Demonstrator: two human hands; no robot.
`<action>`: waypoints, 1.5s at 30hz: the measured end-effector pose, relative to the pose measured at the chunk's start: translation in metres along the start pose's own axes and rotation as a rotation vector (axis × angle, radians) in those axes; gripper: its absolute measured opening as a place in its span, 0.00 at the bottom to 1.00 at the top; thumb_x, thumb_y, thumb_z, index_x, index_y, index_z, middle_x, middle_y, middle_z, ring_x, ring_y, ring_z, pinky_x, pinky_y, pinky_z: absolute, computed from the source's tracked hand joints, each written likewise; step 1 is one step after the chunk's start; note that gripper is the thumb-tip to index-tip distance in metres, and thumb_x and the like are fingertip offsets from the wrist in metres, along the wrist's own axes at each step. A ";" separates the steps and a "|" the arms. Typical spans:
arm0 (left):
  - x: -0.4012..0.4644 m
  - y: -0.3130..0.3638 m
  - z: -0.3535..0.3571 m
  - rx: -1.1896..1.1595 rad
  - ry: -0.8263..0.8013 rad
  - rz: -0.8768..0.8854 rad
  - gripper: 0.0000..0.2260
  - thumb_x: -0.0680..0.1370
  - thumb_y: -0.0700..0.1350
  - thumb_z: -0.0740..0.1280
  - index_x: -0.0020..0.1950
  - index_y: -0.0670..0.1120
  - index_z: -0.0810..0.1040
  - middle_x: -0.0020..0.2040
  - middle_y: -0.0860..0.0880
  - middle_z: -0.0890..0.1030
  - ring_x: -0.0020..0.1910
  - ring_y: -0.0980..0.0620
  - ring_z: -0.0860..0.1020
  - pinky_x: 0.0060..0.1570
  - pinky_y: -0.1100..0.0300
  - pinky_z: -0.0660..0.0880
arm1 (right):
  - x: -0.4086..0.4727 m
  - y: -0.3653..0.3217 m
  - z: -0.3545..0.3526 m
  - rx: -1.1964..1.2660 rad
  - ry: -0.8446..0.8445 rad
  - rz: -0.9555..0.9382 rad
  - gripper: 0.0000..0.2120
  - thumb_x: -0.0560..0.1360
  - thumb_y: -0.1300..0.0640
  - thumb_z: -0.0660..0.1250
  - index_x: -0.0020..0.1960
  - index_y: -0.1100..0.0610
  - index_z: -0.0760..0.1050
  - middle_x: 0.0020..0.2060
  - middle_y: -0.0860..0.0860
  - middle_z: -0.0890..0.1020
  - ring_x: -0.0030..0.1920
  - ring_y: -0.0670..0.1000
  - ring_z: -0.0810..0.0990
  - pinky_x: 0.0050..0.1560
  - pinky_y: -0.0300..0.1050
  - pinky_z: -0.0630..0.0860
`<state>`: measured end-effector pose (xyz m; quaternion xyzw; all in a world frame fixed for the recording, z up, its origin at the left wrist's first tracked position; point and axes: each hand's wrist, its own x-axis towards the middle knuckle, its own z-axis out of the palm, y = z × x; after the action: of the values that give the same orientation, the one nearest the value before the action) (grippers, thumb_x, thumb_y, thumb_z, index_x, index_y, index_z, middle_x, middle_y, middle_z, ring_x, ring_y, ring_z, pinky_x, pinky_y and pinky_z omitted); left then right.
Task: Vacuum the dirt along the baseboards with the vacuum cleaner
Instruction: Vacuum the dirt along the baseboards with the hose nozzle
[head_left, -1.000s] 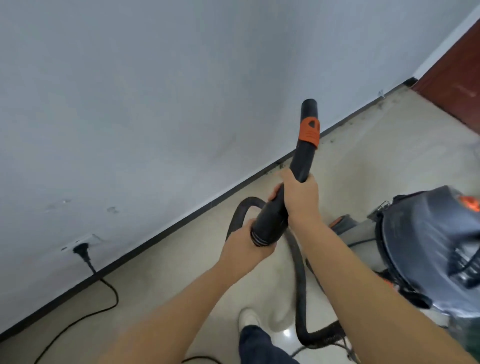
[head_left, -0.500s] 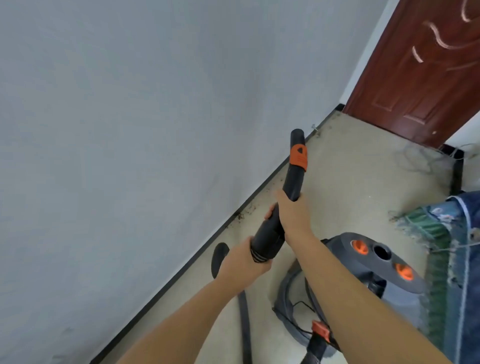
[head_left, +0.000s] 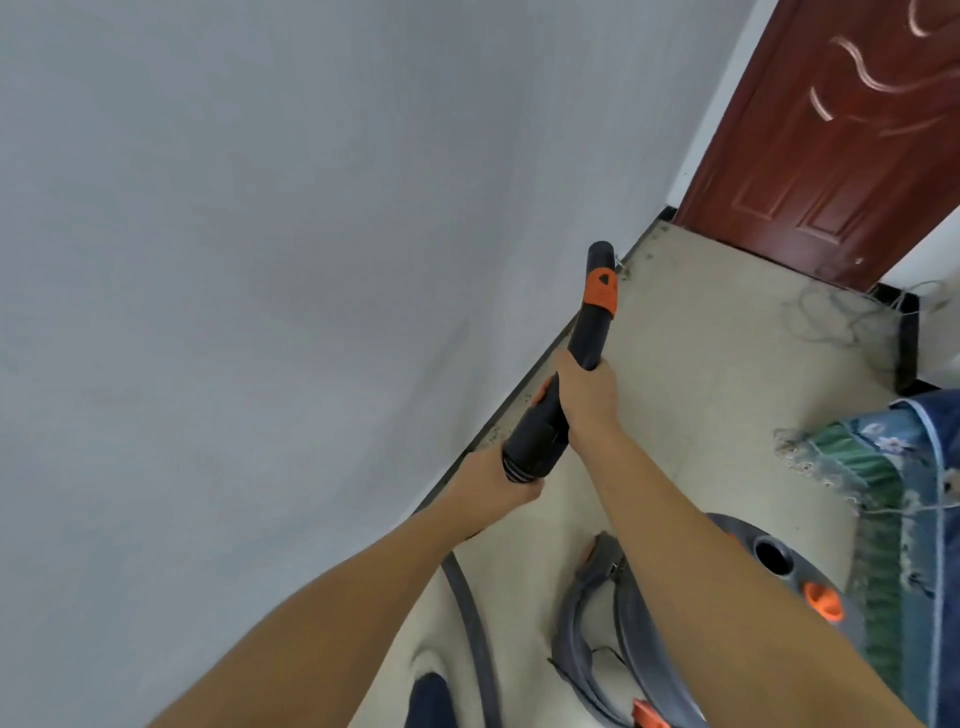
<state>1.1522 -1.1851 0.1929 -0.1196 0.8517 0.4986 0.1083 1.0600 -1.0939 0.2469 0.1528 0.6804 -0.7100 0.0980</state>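
Black vacuum wand (head_left: 589, 332) in both hands (head_left: 589, 397), grey canister (head_left: 769, 571) beside.

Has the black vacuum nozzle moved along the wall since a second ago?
Yes. The nozzle has travelled along the baseboard toward the red door; its tip now lies near the corner, and the wall socket seen earlier is out of view.

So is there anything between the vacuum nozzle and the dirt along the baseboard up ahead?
Nothing visible does. The nozzle, held by both hands, points along the baseboard toward the dirt near the door; the floor there is open.
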 end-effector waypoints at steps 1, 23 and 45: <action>0.015 0.000 -0.005 -0.009 -0.006 -0.006 0.11 0.73 0.44 0.71 0.52 0.41 0.77 0.47 0.42 0.82 0.42 0.50 0.79 0.46 0.55 0.77 | 0.011 -0.006 0.006 0.006 0.009 0.004 0.06 0.75 0.59 0.65 0.47 0.58 0.68 0.30 0.56 0.76 0.22 0.50 0.74 0.26 0.41 0.75; 0.359 0.063 -0.012 0.106 -0.231 -0.059 0.07 0.72 0.44 0.70 0.45 0.51 0.73 0.38 0.55 0.77 0.34 0.61 0.75 0.29 0.77 0.68 | 0.340 -0.077 0.020 0.080 0.062 0.200 0.12 0.75 0.60 0.67 0.56 0.64 0.72 0.30 0.54 0.76 0.28 0.51 0.77 0.25 0.38 0.75; 0.626 0.167 0.007 0.035 -0.398 -0.188 0.09 0.72 0.46 0.72 0.50 0.46 0.78 0.38 0.49 0.83 0.33 0.57 0.81 0.35 0.70 0.74 | 0.605 -0.176 0.000 -0.058 0.200 0.333 0.15 0.77 0.58 0.65 0.60 0.64 0.72 0.31 0.51 0.75 0.28 0.48 0.75 0.26 0.39 0.70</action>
<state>0.5069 -1.1593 0.1366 -0.0957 0.8072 0.4852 0.3223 0.4339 -1.0422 0.1996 0.3302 0.6723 -0.6453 0.1501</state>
